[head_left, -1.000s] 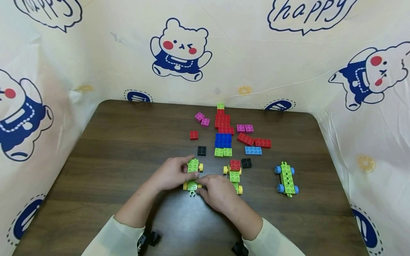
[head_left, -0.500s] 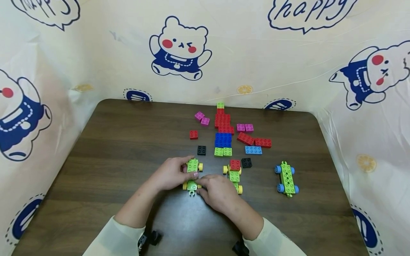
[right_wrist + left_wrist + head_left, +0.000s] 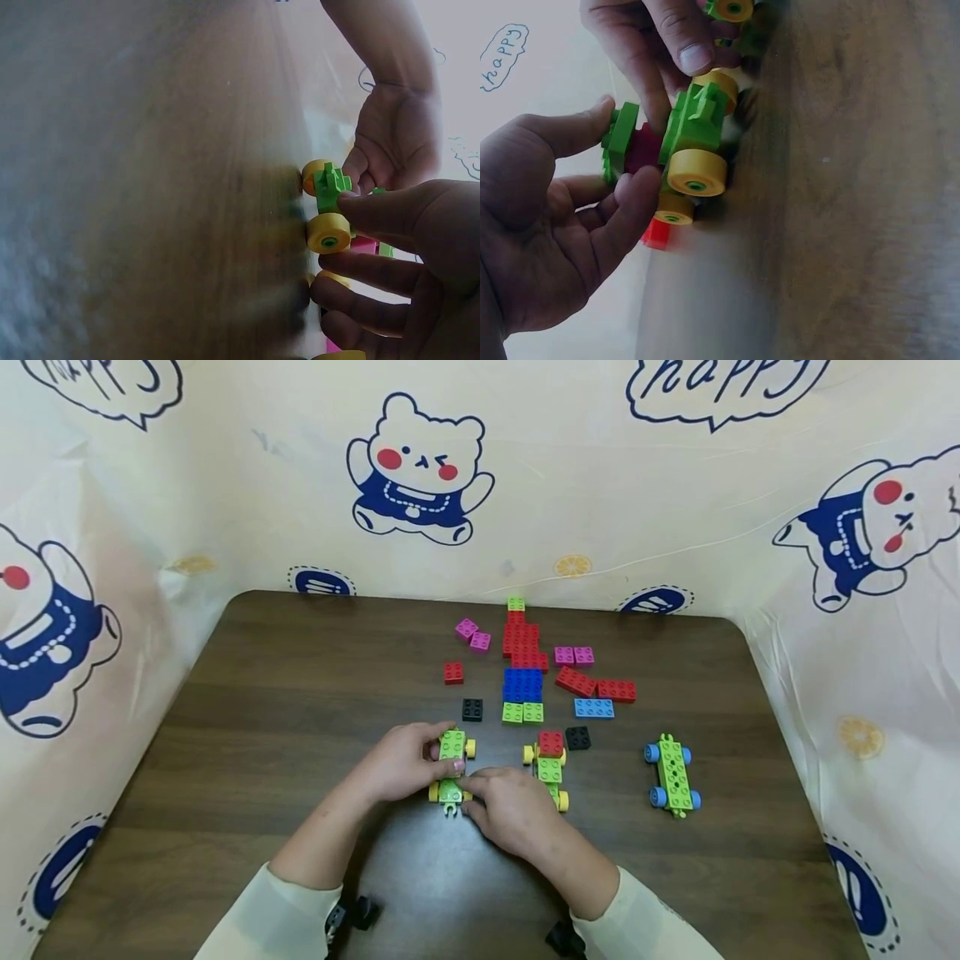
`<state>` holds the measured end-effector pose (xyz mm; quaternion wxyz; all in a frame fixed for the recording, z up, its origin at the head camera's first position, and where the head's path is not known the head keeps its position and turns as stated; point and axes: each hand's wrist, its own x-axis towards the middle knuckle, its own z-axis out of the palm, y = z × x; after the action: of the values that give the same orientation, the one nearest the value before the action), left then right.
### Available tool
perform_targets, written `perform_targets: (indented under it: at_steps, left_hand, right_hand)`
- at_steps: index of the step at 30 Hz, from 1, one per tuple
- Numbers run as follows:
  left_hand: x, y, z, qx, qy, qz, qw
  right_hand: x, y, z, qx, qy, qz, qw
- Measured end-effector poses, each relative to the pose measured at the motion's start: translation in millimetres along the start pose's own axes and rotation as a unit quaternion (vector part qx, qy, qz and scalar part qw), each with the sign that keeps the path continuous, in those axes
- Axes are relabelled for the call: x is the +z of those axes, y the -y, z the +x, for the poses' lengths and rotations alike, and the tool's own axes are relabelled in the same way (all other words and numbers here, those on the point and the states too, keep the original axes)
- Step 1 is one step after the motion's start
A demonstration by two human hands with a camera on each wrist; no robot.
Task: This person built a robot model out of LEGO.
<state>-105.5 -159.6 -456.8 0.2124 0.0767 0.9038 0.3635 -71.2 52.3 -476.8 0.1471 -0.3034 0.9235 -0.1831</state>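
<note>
A green toy car base with yellow wheels stands on the table, close in front of the person. Stacked on it are a dark pink brick and, above that, a green brick. The left hand grips this stack, thumb on the green brick and fingers at the pink one. From the other side the right hand pinches the car's near end, its thumb against the green base beside a yellow wheel. Fingers partly cover the car in each view.
Right of the hands stands a second yellow-wheeled car bearing a red brick. Farther right lies a green base with blue wheels. Behind are blue bricks, red bricks, a black brick and pink bricks.
The head view has tilted slightly, so the table sits a little higher in it. Both hands keep their places on the car.
</note>
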Motion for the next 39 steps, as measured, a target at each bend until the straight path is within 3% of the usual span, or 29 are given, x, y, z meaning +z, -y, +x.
perform_targets:
  at_steps: [16, 32, 39]
  left_hand:
    - [0.1, 0.1, 5.1, -0.03, -0.008, -0.039, 0.9987]
    - [3.6, 10.2, 7.9, -0.003, -0.034, -0.105, 0.9939]
    - [4.3, 11.5, 7.8, -0.004, -0.049, -0.084, 0.9952]
  right_hand:
    - [-2, -1, 0, -0.002, 0.013, -0.007, 1.0]
    - [-4, 1, -2, -0.002, 0.021, -0.014, 1.0]
    - [-4, 0, -2, 0.004, 0.028, -0.017, 0.999]
